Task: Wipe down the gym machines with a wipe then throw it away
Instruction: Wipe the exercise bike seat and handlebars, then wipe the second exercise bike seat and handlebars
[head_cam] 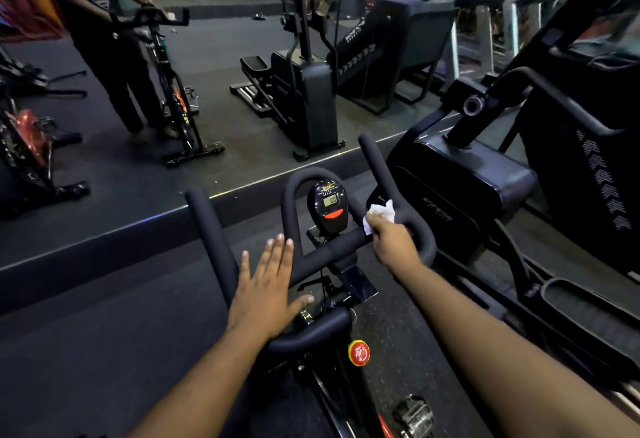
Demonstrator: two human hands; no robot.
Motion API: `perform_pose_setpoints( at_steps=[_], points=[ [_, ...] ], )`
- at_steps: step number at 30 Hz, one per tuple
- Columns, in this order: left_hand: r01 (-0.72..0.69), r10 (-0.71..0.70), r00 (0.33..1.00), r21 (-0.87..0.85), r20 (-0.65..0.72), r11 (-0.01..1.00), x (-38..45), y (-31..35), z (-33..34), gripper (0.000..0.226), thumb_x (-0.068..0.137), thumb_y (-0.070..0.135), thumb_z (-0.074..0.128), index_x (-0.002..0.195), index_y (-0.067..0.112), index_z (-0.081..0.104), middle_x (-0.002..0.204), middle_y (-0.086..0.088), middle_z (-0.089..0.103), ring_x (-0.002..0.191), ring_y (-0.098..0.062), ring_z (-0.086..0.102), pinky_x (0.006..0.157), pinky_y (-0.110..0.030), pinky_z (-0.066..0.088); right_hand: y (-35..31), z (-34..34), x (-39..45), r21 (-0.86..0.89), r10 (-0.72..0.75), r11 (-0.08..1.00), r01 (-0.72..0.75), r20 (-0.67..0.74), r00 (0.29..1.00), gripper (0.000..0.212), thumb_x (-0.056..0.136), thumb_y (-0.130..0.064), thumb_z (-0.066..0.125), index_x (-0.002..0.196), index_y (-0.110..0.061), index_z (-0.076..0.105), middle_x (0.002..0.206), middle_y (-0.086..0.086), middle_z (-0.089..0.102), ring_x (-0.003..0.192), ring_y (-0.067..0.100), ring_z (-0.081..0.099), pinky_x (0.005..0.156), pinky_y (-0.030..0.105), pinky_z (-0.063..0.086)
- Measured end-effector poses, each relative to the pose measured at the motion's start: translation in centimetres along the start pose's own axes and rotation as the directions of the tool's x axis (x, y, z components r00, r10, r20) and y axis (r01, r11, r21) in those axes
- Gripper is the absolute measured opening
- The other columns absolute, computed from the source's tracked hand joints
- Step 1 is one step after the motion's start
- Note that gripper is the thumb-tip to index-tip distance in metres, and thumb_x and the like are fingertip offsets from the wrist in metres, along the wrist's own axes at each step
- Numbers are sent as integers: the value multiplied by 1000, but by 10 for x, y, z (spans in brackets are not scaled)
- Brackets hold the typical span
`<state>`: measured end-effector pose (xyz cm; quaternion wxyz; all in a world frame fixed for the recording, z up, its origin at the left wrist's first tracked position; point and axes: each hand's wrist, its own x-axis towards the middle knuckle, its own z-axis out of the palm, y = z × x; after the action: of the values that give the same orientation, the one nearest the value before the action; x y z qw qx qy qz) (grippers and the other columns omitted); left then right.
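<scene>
Under the right hand (393, 243), on the right side of the spin bike handlebar (332, 250), a crumpled white wipe (380, 215) is pinched against the black foam grip, most of it bunched just beyond the knuckles. The left hand (266, 294) holds nothing: its fingers are straight and spread, the palm hovering over or resting on the left bend of the bar; contact cannot be confirmed. The wipe lies well apart from the left hand, across the central loop, and just right of the small display console (328, 205), which shows a lit readout above an orange button.

Risks, as judged from this arrangement. The wipe is held by only a small part of its area, so a hard stroke along the grippy foam could drag it out of the fingers or tear it. A sweep towards the left hand would pass close to the console, where damp cloth could press the button or wet the screen. The bar's outer horns (202, 216) and the loop around the console are easy to miss if only the near crossbar is rubbed. The elliptical trainer (460, 188) stands close beside the right forearm, leaving little elbow room. No waste bin is visible, so disposal calls for a search.
</scene>
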<state>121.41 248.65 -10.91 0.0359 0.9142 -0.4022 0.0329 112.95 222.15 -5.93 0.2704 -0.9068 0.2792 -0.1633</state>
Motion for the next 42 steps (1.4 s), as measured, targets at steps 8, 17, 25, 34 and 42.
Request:
perform_pose_setpoints(
  at_steps=[8, 17, 25, 34, 42],
  points=[
    [37, -36, 996, -16, 78, 999, -20, 5, -4, 97, 90, 80, 9, 158, 19, -24, 163, -3, -33, 152, -20, -28, 123, -54, -15, -41, 39, -45, 42, -43, 998, 42, 36, 998, 51, 89, 2, 48, 132, -18, 66, 140, 6, 61, 128, 31, 57, 105, 38, 44],
    [42, 4, 992, -346, 129, 937, -70, -8, -12, 96, 99, 63, 41, 161, 15, -14, 165, 4, -23, 154, -15, -20, 124, -38, -13, -103, 46, -101, 183, -263, 960, 211, 336, 905, 50, 86, 5, 49, 127, -13, 70, 128, 5, 70, 122, 17, 63, 107, 35, 46],
    [230, -255, 951, -948, 172, 218, -118, -33, -56, 70, 98, 9, 65, 157, 3, 27, 138, -7, 55, 117, -12, 56, 89, -9, 46, -144, 49, -157, 802, -172, 583, -128, 276, 946, 26, 100, -6, 58, 125, -7, 67, 107, 13, 76, 93, 17, 71, 83, 34, 59],
    [224, -511, 840, -975, 184, 16, -196, -58, -67, 19, 98, 16, 68, 105, -2, 71, 89, -14, 75, 78, -16, 64, 72, -31, 52, -184, 81, -181, 791, -229, 598, -132, 326, 917, 27, 87, -14, 78, 110, -19, 66, 102, 11, 74, 88, 24, 73, 70, 40, 61],
    [183, -867, 499, -979, 14, 90, -288, -73, -72, 16, 103, 17, 59, 92, 16, 71, 81, 7, 74, 74, -5, 64, 70, -22, 50, -197, 135, -207, 608, -547, 782, 137, 563, 620, 35, 85, 0, 64, 107, -26, 71, 105, -8, 74, 94, 13, 69, 84, 26, 55]
  ],
)
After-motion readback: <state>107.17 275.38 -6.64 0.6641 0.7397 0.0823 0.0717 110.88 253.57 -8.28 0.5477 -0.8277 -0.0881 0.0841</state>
